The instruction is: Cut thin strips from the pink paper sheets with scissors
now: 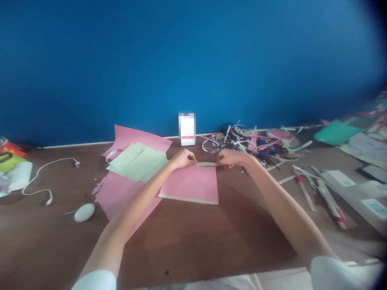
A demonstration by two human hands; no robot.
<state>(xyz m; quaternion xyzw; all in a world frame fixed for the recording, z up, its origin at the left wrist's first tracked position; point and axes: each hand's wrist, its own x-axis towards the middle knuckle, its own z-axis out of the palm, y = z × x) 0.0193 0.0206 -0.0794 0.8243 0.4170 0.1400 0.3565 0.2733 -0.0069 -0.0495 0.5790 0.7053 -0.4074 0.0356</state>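
A pink sheet of paper (190,183) lies flat on the brown table, with a narrow pale green strip (187,199) along its near edge. Across its far edge runs another pale green paper strip (206,164). My left hand (183,158) pinches this strip at its left end, fingers closed. At the other end my right hand (227,157) has its fingers closed on the strip, by the sheet's far right corner. The fingertips partly hide both strip ends, so I cannot tell whether the strip is stuck down.
Pale green sheets (137,163) overlap pink paper (123,193) on the left. A phone (187,129) leans against the blue wall. Paper scraps (254,139) pile up behind my right hand. Pens (331,203) lie farther right. A white cable (45,165) and a white oval object (84,212) are left.
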